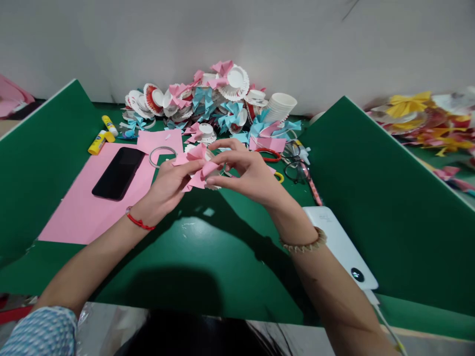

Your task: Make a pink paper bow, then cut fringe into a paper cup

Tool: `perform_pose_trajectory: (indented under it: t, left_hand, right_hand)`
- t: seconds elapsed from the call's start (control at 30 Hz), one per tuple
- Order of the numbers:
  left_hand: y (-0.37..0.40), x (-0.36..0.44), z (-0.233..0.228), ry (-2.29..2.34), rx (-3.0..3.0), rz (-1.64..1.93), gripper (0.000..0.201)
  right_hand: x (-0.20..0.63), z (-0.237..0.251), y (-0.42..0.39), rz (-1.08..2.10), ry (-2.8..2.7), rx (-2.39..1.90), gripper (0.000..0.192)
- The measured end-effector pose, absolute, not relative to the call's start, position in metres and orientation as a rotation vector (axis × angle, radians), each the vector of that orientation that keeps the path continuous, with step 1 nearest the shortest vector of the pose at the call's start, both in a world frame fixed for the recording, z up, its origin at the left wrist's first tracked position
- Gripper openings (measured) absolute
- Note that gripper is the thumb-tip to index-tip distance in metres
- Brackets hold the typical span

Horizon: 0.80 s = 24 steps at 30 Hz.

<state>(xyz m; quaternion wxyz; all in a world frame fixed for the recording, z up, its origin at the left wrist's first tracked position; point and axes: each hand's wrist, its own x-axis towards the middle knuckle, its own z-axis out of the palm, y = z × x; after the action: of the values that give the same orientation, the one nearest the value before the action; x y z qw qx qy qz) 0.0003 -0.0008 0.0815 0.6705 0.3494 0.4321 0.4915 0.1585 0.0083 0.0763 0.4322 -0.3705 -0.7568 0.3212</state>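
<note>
Above the middle of the green table (pixel 222 247), both hands are closed on one small paper-cup craft with a pink paper bow (pixel 197 181) and a white frilled rim. My left hand (pixel 166 183) grips the bow side, its thumb lying across the pink paper. From the other side, my right hand (pixel 248 170) curls its fingers and thumb around the white edge. The fingers hide part of the cup. Just beyond the left hand lies a roll of tape (pixel 151 157), seen as a ring. Red-handled scissors (pixel 272 157) rest behind the right hand.
A heap of finished-looking cup crafts (pixel 200 101) and stacked paper cups (pixel 281 106) stand against the wall. Left are pink paper (pixel 77 212), a black phone (pixel 118 173) and glue sticks (pixel 97 143). Right are glasses (pixel 297 170) and a white power bank (pixel 337 244). Green partitions (pixel 389 207) flank the table.
</note>
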Motion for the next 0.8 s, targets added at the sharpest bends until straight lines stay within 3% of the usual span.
perform_pose_trajectory:
  t: [0.27,0.57,0.8]
  left_hand:
    - [-0.005,0.005,0.093,1.027,0.675,0.946,0.010]
    - [-0.003,0.001,0.093,1.009,0.658,1.017,0.014]
    - [-0.002,0.002,0.086,1.086,0.748,1.020,0.013]
  right_hand:
    - [0.155,0.075,0.008,0.746,-1.869,-0.824,0.007]
    - [0.157,0.079,0.008,0.851,-1.756,-0.843,0.023]
    - [0.161,0.078,0.011,0.949,-1.770,-0.886,0.020]
